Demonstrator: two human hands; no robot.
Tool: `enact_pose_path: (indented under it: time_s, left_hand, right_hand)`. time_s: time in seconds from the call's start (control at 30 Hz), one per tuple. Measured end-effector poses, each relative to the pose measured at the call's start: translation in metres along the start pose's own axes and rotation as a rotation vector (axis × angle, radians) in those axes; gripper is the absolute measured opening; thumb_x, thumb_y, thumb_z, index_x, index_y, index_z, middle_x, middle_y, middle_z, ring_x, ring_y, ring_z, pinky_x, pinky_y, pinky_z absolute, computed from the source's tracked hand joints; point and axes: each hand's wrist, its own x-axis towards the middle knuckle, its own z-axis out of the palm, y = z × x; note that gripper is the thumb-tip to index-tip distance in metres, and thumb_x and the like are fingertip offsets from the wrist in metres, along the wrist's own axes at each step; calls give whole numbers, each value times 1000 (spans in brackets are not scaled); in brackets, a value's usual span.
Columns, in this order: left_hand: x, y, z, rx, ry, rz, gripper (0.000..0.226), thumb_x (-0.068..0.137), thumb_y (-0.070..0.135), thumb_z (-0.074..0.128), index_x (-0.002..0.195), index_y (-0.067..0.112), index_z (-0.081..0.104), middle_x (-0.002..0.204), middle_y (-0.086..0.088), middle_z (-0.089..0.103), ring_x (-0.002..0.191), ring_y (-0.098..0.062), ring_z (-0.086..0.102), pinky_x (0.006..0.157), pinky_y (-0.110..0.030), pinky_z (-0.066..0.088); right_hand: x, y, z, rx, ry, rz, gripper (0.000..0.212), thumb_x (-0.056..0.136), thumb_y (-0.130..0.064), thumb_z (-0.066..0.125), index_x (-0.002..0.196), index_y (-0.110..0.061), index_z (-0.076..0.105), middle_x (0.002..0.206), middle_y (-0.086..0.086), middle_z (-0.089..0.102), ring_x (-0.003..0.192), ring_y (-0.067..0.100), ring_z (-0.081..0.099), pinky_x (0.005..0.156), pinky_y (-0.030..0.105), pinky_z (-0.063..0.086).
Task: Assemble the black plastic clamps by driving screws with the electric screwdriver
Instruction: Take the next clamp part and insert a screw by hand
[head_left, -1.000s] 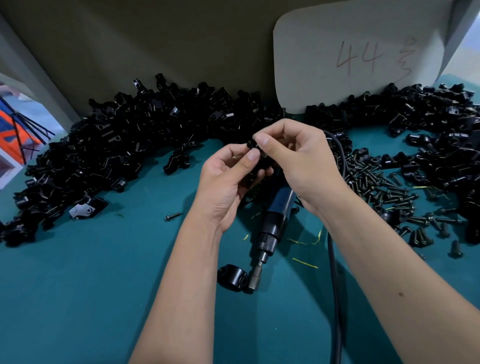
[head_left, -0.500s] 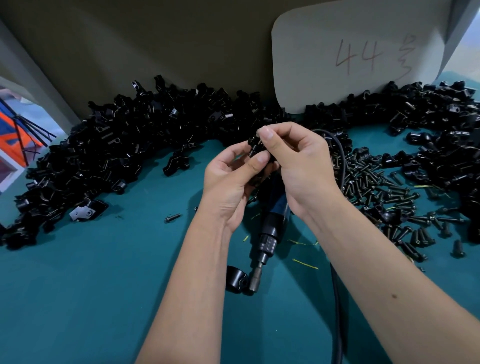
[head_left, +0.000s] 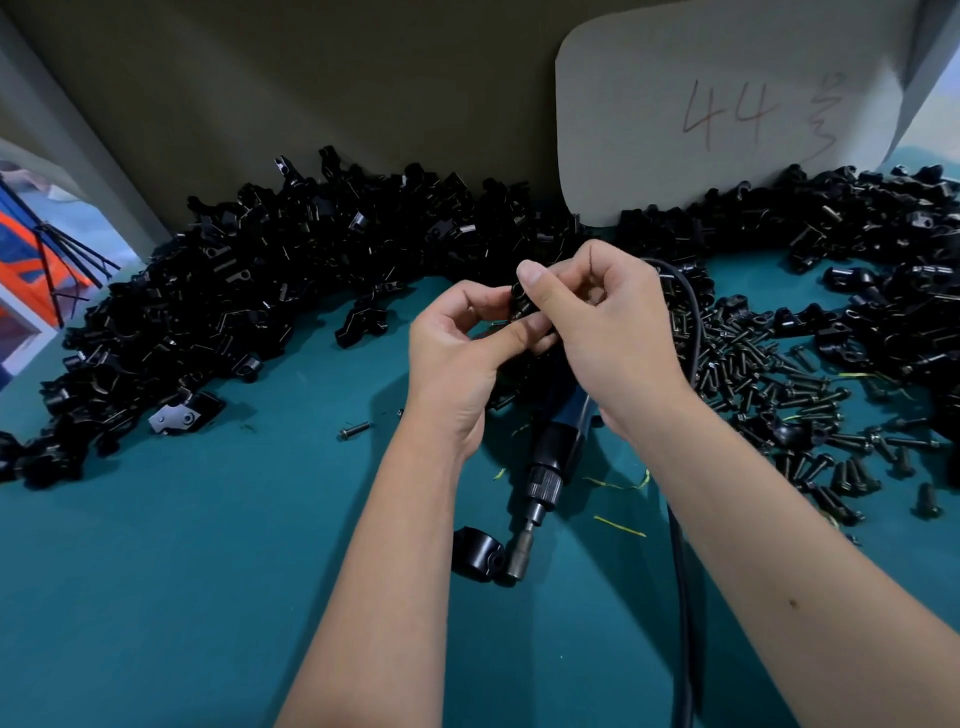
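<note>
Your left hand (head_left: 457, 358) and right hand (head_left: 602, 332) meet above the teal counter (head_left: 208, 597), and both have a tight grip on one small black clamp (head_left: 521, 306): your left thumb and fingers pinch it from below, your right thumb and forefinger curl onto it from above. Most of the clamp is hidden between your fingers. The electric screwdriver (head_left: 553, 457) lies on the counter right under your hands, its bit pointing toward you and touching a black ring-shaped clamp piece (head_left: 475, 553). Its black cable (head_left: 680, 571) runs along under your right forearm. A long pile of black clamp parts (head_left: 260, 291) curves along the back wall, and loose screws (head_left: 779, 395) are scattered to the right of your right hand. A single screw (head_left: 354, 431) lies alone, left of your left wrist. A card marked "44" (head_left: 727, 114) leans at the back.
</note>
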Motion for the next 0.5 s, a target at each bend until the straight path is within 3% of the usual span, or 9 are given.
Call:
enact_pose_path:
  time_s: [0.13,0.2,0.3,0.4,0.5]
  left_hand:
    - [2,4,-5,111,27,22,27,72,-4,85,82,13,67,96,-14,64,95,-35,62,91,-50,54]
    - [1,7,-8,66,25,10,30,72,-8,84,80,15,67,88,-7,65,95,-36,60,100,-60,52]
    - [0,10,-9,62,20,-27,28,64,-2,83,76,17,68,92,-12,61,98,-38,59,102,-71,47]
    - [-1,10,-10,101,7,-60,28,62,-1,84,77,16,67,100,-17,58,101,-40,58,104,-70,46]
    - [-1,9,-14,132,-26,-64,31,67,-6,87,78,16,68,98,-16,61,96,-35,62,95,-56,57]
  right_hand:
    - [2,-1,-2,-363,-86,-157,42,105,-33,57,68,-17,43,68,-6,44,68,4,42,65,20,37]
    - [4,1,-7,-471,-159,-223,34,109,-32,48,76,-27,43,80,-4,47,79,1,43,72,14,36]
    - [6,6,-15,-564,-276,-318,21,111,-26,43,94,-19,52,95,4,44,89,11,43,77,17,37]
    - [7,9,-19,-626,-308,-376,23,111,-25,41,97,-12,54,98,6,41,85,18,43,76,25,42]
    - [7,9,-16,-698,-241,-442,30,110,-26,42,88,-8,53,95,8,43,81,22,44,73,34,42]
